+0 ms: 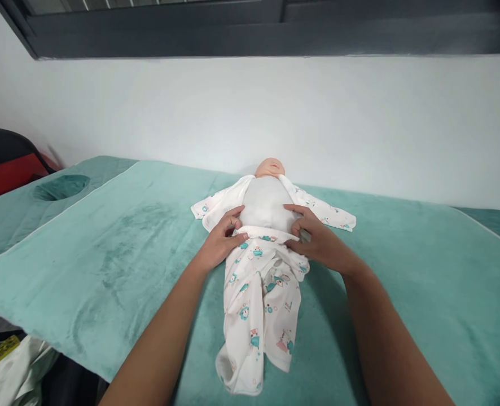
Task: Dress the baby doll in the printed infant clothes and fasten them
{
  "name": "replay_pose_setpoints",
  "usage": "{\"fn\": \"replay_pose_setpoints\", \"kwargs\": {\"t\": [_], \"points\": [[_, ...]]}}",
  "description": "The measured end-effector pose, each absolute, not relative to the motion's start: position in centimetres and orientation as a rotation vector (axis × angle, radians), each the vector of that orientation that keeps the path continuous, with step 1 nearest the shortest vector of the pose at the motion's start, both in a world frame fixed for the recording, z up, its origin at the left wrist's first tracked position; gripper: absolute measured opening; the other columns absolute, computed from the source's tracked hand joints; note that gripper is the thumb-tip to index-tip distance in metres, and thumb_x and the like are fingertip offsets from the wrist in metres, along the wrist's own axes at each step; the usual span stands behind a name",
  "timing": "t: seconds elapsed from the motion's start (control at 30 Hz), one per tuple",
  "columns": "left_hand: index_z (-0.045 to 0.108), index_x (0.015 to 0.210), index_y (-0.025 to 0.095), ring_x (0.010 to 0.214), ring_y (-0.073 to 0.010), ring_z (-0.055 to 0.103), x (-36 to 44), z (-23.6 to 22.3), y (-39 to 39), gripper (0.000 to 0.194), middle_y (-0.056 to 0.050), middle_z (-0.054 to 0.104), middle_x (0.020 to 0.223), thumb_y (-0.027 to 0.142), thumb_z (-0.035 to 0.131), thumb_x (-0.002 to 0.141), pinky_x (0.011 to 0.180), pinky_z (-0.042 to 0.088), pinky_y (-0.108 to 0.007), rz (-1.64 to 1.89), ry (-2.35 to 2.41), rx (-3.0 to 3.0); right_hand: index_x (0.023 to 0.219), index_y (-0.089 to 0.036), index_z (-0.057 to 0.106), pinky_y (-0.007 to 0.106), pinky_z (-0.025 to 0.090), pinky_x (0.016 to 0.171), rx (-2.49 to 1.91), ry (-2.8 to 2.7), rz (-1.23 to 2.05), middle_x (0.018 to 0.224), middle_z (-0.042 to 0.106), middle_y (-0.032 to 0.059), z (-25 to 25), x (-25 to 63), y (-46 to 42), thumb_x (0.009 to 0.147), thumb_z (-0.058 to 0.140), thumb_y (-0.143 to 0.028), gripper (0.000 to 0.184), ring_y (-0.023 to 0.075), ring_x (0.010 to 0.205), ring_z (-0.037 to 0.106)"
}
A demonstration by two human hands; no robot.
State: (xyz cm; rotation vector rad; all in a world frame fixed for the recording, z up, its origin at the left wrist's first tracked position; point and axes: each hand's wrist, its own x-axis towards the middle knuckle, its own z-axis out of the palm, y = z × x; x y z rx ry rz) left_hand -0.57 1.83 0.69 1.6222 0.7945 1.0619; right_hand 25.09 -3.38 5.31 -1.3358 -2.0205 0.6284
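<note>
A baby doll (268,200) lies on its back on the bed, its head toward the wall. Its white printed shirt (228,200) is spread open, baring a pale grey torso. White baby pants (258,270) with a teal and pink print cover its lower body, the waistband at the belly. At the waistband's left side, my left hand (224,239) holds the edge between thumb and bent fingers, the index finger reaching onto the torso. My right hand (313,237) grips the opposite side the same way, its index finger extended over the torso. Some fingertips are hidden.
A teal cover (118,270) spreads over the bed, with a round hole (61,187) at the far left. Behind rises a white wall (250,113) under a dark window frame (233,31). White cloth (17,372) lies below the bed's left edge, beyond which a red-and-black object (13,169) stands.
</note>
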Motion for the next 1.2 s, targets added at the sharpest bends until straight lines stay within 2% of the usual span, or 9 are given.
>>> {"fn": "replay_pose_setpoints", "kwargs": {"t": [0.07, 0.23, 0.37, 0.57, 0.73, 0.83, 0.93, 1.07, 1.2], "points": [[0.047, 0.073, 0.021, 0.139, -0.0252, 0.036, -0.4, 0.6, 1.8, 0.023, -0.005, 0.041, 0.151, 0.033, 0.065, 0.080, 0.105, 0.037, -0.036, 1.083, 0.807, 1.608, 0.070, -0.021, 0.046, 0.041, 0.042, 0.100, -1.334, -1.984, 0.574, 0.148, 0.038, 0.0059, 5.0, 24.8, -3.1, 0.082, 0.061, -0.030, 0.021, 0.0269, 0.132, 0.042], [0.043, 0.074, 0.021, 0.132, -0.0252, 0.044, -0.2, 0.8, 1.6, 0.027, -0.006, 0.042, 0.150, 0.036, 0.064, 0.081, 0.097, 0.042, -0.034, 1.087, 0.844, 1.573, 0.072, -0.022, 0.044, 0.043, 0.034, 0.106, -1.306, -1.896, 0.427, 0.145, 0.045, 0.0094, 4.0, 24.5, -2.5, 0.082, 0.057, -0.029, 0.018, 0.0266, 0.137, 0.037], [0.042, 0.073, 0.021, 0.127, -0.0242, 0.048, -0.1, 0.8, 1.6, 0.028, -0.007, 0.043, 0.150, 0.036, 0.063, 0.082, 0.094, 0.043, -0.033, 1.093, 0.861, 1.586, 0.072, -0.023, 0.045, 0.043, 0.038, 0.102, -1.361, -1.839, 0.371, 0.130, 0.059, 0.0094, 3.6, 24.5, -2.2, 0.082, 0.052, -0.026, 0.012, 0.0271, 0.132, 0.045], [0.041, 0.077, 0.022, 0.128, -0.0237, 0.047, 0.2, 0.5, 1.7, 0.022, -0.008, 0.049, 0.144, 0.032, 0.058, 0.086, 0.093, 0.041, -0.033, 1.135, 0.902, 1.620, 0.074, -0.023, 0.045, 0.036, 0.045, 0.086, -1.459, -1.747, 0.385, 0.123, 0.065, 0.0041, 4.0, 24.3, -1.8, 0.081, 0.050, -0.023, 0.009, 0.0233, 0.106, 0.062], [0.039, 0.079, 0.023, 0.115, -0.0199, 0.055, 0.7, 0.1, 2.5, 0.020, -0.006, 0.062, 0.128, 0.032, 0.054, 0.089, 0.088, 0.040, -0.032, 1.205, 0.978, 1.612, 0.078, -0.024, 0.043, 0.031, 0.039, 0.070, -1.621, -1.803, 0.259, 0.105, 0.071, 0.0011, 4.5, 24.0, -1.2, 0.085, 0.050, -0.029, 0.012, 0.0225, 0.084, 0.063], [0.039, 0.079, 0.023, 0.087, -0.0160, 0.057, 1.1, 0.2, 3.7, 0.019, -0.001, 0.066, 0.096, 0.032, 0.054, 0.088, 0.076, 0.039, -0.028, 1.263, 1.100, 1.660, 0.079, -0.024, 0.043, 0.030, 0.031, 0.064, -1.715, -1.919, 0.103, 0.078, 0.066, 0.0019, 5.2, 23.9, -0.2, 0.091, 0.046, -0.038, 0.018, 0.0233, 0.072, 0.058], [0.040, 0.078, 0.023, 0.068, -0.0140, 0.045, 1.6, 0.7, 5.3, 0.019, 0.004, 0.050, 0.072, 0.032, 0.054, 0.087, 0.066, 0.033, -0.027, 1.283, 1.273, 1.715, 0.082, -0.024, 0.044, 0.030, 0.024, 0.061, -1.755, -2.019, -0.033, 0.066, 0.056, 0.0019, 5.9, 23.9, 1.4, 0.092, 0.042, -0.038, 0.017, 0.0227, 0.063, 0.051], [0.039, 0.077, 0.023, 0.069, -0.0146, 0.044, 2.3, 0.9, 7.2, 0.018, 0.005, 0.045, 0.071, 0.030, 0.053, 0.086, 0.068, 0.032, -0.027, 1.265, 1.366, 1.690, 0.080, -0.024, 0.043, 0.029, 0.022, 0.060, -1.739, -2.010, -0.015, 0.061, 0.050, -0.0007, 6.0, 24.0, 3.9, 0.090, 0.046, -0.039, 0.018, 0.0198, 0.058, 0.044], [0.040, 0.076, 0.023, 0.073, -0.0148, 0.045, 2.8, 0.1, 8.2, 0.017, 0.004, 0.046, 0.073, 0.027, 0.054, 0.085, 0.070, 0.034, -0.027, 1.221, 1.395, 1.648, 0.075, -0.023, 0.043, 0.027, 0.027, 0.060, -1.716, -1.690, 0.159, 0.062, 0.049, -0.0031, 4.4, 23.6, 5.3, 0.084, 0.056, -0.043, 0.026, 0.0162, 0.060, 0.043]]}}
